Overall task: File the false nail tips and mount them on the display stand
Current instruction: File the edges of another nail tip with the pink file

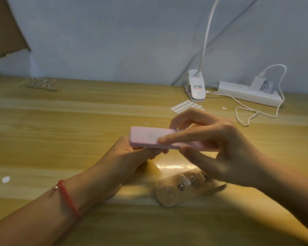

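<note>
Right hand [226,150] grips the pink buffer block [146,137] at mid-frame, forefinger laid along its top; left hand [130,157] curls beneath it, and whether it pinches anything I cannot tell. Just below lies the clear display stand [172,194]; a sticker sheet [186,105] sits farther up.

Right hand [226,148] holds pink file [145,136] over left hand [130,157].

Looks down on a wooden table [60,121] set against a grey wall [114,41]. Finds a white clip lamp [196,87] at the far edge, gooseneck rising out of view. Just right of it, a white power strip [242,94] with a charger [257,82] plugged in, white cable [246,125] looping over the wood. Brown cardboard [5,27] at upper left.
</note>
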Demonstrator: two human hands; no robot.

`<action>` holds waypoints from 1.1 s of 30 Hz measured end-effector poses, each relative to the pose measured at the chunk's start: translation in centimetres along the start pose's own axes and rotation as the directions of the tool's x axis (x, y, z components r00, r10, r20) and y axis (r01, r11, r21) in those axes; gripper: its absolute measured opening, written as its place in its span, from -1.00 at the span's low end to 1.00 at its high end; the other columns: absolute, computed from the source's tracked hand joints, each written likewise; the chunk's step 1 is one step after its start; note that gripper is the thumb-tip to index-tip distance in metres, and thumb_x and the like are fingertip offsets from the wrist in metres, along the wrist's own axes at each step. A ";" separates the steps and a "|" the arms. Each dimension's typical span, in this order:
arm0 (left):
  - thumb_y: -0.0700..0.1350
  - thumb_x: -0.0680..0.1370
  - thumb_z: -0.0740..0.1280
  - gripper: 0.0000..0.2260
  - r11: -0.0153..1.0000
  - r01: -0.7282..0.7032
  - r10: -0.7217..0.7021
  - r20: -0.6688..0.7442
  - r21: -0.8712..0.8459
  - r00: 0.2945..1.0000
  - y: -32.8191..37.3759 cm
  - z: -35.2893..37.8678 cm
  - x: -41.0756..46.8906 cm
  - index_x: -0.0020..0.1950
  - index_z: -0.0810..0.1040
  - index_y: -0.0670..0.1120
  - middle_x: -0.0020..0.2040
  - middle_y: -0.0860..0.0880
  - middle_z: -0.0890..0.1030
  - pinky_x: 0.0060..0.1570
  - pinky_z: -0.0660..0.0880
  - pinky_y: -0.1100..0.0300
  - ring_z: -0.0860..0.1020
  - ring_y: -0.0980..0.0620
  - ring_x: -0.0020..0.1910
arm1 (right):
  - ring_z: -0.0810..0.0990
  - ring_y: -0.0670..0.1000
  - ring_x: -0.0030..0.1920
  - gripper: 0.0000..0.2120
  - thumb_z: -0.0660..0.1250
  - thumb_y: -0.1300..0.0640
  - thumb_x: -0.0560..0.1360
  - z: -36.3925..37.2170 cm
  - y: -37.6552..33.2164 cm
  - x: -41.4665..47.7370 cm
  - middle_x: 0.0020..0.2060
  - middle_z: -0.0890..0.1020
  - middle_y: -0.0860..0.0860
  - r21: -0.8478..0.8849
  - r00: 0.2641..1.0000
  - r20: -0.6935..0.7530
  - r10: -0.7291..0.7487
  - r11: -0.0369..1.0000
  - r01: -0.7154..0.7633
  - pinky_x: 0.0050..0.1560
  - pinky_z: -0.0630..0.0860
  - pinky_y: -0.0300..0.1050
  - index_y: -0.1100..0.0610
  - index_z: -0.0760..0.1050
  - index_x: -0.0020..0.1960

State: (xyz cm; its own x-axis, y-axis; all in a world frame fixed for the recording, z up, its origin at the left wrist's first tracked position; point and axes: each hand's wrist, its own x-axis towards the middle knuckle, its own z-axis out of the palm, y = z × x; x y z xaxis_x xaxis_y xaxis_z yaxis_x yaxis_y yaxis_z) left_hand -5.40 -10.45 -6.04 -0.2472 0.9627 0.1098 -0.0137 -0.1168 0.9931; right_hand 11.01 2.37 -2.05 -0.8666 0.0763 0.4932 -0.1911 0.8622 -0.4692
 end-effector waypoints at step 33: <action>0.13 0.31 0.40 -0.79 1.000 0.010 -0.011 0.052 0.017 0.999 -0.4 -0.2 0.4 -0.23 0.67 0.02 -0.33 0.09 0.50 -0.15 0.30 0.21 0.37 0.14 -0.30 | 0.58 0.08 -0.08 -0.73 0.33 0.28 0.43 -0.8 1.5 -0.9 -0.09 0.59 0.10 -0.045 0.988 -0.145 -0.056 0.998 0.050 -0.15 0.49 -0.10 0.11 0.62 0.09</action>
State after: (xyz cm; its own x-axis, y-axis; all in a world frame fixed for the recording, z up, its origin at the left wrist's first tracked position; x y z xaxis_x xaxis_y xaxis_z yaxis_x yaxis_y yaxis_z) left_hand -5.69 -10.02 -6.39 -0.1960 0.9754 0.1006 0.0001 -0.1026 0.9947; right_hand 11.82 3.99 -2.62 -0.7785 0.0993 0.6198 -0.2138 0.8864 -0.4106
